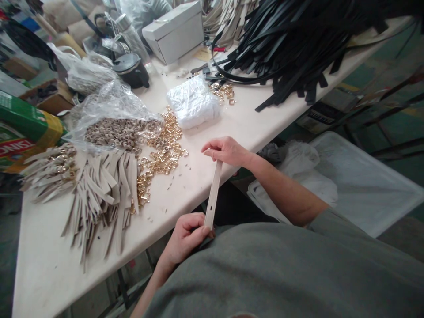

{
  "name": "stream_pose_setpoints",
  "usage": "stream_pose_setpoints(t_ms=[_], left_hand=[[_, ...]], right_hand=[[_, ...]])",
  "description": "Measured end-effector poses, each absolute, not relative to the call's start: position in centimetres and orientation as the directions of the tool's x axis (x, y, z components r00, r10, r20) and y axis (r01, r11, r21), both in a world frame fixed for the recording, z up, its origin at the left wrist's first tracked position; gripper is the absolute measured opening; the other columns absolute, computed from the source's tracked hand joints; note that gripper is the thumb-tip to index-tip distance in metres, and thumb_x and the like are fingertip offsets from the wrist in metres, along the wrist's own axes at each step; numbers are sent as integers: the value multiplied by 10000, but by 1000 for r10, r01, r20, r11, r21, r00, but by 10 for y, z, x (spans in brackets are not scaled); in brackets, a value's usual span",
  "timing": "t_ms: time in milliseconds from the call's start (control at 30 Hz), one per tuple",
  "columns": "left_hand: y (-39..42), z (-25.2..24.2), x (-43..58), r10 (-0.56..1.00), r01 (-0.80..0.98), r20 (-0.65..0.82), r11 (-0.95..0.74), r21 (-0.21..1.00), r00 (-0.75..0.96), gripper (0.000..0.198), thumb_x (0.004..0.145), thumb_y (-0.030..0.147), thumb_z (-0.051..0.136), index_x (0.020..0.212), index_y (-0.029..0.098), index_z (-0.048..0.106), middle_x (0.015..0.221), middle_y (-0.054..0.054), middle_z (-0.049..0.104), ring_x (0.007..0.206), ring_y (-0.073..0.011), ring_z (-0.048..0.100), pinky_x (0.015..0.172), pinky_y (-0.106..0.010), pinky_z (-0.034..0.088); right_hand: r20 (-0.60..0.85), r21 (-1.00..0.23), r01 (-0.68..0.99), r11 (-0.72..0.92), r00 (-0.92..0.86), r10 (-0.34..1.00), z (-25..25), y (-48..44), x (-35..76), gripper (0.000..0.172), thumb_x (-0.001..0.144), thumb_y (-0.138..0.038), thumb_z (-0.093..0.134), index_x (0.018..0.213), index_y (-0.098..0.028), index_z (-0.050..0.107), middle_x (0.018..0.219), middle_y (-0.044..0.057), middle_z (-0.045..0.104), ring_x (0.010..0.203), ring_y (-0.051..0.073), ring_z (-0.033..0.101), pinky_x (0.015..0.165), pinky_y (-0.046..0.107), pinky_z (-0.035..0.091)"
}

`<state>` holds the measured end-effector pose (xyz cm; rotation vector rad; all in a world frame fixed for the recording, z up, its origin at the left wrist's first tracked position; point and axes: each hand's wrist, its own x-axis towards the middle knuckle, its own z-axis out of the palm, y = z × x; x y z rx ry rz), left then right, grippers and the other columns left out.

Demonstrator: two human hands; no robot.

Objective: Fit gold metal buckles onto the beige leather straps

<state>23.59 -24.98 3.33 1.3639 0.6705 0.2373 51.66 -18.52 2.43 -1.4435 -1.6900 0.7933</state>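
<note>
A beige strap with a dark slot is stretched between my two hands, over the table's front edge. My left hand is closed on its near end, close to my body. The far end is pinched in my right hand, just above the tabletop. To the left lie a fanned pile of beige straps and a heap of gold buckles. Small beige loops spill out of a clear plastic bag. What my fingertips cover on the strap is hidden.
A white plastic-wrapped bundle sits mid-table, with a white box and a black lidded cup behind. Black straps are heaped at the back right. Beige straps with buckles lie far left. A white tray is below, right.
</note>
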Motion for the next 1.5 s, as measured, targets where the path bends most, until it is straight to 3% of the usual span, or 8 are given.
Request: stream_pose_setpoints(t_ms=[133,267,367,433,633,767,1233,1500], left_hand=[[-245,27,239,648,68,-303,362,930,699,336,869,400,658,620,175,688,667,-55,660,669,-176,580,705,-311,444],[-240,21,245,717,-129,-323,497,858,619,330,817,398,700,583,171,649,586,-37,628,582,-155,559,648,-299,439],[-237,18,249,730,-223,-328,546,808,599,333,795,401,709,576,169,618,564,-28,610,545,-149,554,600,-290,435],[-235,17,251,731,-242,-321,550,799,603,347,792,411,706,569,168,597,562,-27,603,523,-144,547,571,-285,429],[-228,18,249,835,-35,-290,345,938,469,367,805,507,718,760,143,696,668,-39,671,620,-141,587,633,-263,449],[-225,20,250,857,86,-303,295,952,417,330,768,452,774,735,132,702,654,-22,658,613,-115,551,633,-241,426],[-212,18,260,845,-41,-361,408,912,394,345,734,451,778,665,149,627,520,21,566,470,-84,470,518,-222,373],[-197,30,269,847,42,-339,353,935,410,332,740,441,772,666,146,641,547,9,590,486,-84,483,532,-224,393]], right_hand=[[403,-659,620,427,-189,896,38,-202,505,252,931,-284,605,1147,-202,704,1216,88,721,1174,262,622,1080,458,364],[459,-641,427,637,-452,765,43,-227,477,344,920,-412,661,1218,-240,663,1243,70,722,1219,259,620,1161,492,300],[456,-644,441,625,-435,776,40,-240,459,197,987,-327,565,1062,-212,707,1013,75,769,971,220,701,1050,428,425],[436,-621,521,585,-391,811,40,-245,453,228,1012,-286,507,955,-199,710,881,77,758,852,211,695,898,370,485],[313,-568,674,472,-354,881,36,-256,454,241,1008,-259,496,868,-196,682,723,29,710,632,178,653,604,291,419],[292,-598,659,456,-350,890,28,-257,451,171,991,-269,542,927,-201,684,782,14,726,672,174,681,618,275,430],[617,-536,586,608,-220,756,9,-246,448,103,967,-236,608,1047,-200,659,984,53,721,825,158,701,731,248,509],[594,-507,647,570,-217,774,12,-235,449,166,1009,-261,541,931,-191,670,814,23,696,690,140,660,639,254,436]])
